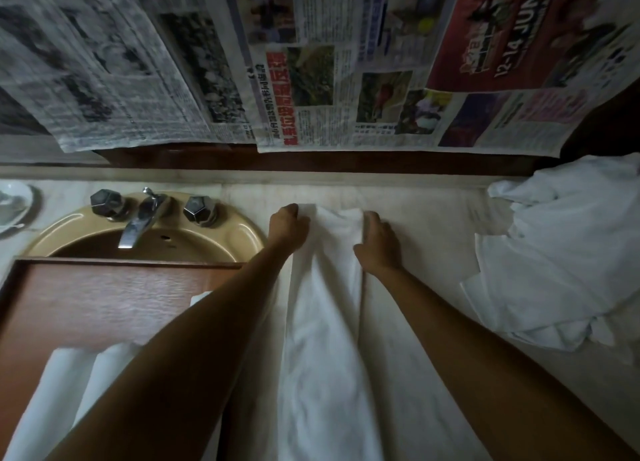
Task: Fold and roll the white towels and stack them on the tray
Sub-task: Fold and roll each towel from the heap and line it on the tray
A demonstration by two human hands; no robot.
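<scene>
Head view: a bathroom counter (433, 218) is seen from above, with both bare forearms reaching forward over it.
Towel in hand: a long white towel (322, 322) is laid lengthwise on the counter, already folded into a narrow strip that runs from the near edge toward the wall.
Left hand: the left hand (289, 223) is curled around the far left corner of the strip, and the cloth is gripped there.
Right hand: the right hand (379, 244) is set on the far right corner, its fingers bent over the edge so that the cloth is held.
Tray: a wooden tray (104, 287) is placed across the front of the sink (156, 242), just left of the strip.
Done so far: two white rolled towels (69, 384) are seen lying side by side on the tray; a further white edge is partly hidden behind the left forearm and cannot be made out.
Left to do: the strip is judged to be folded but not yet rolled, and it has not been stacked.
Waiting pile: a heap of loose white towels (561, 252) is left on the right of the counter, unfolded.
Progress: the task is judged to be well short of finished.
</scene>
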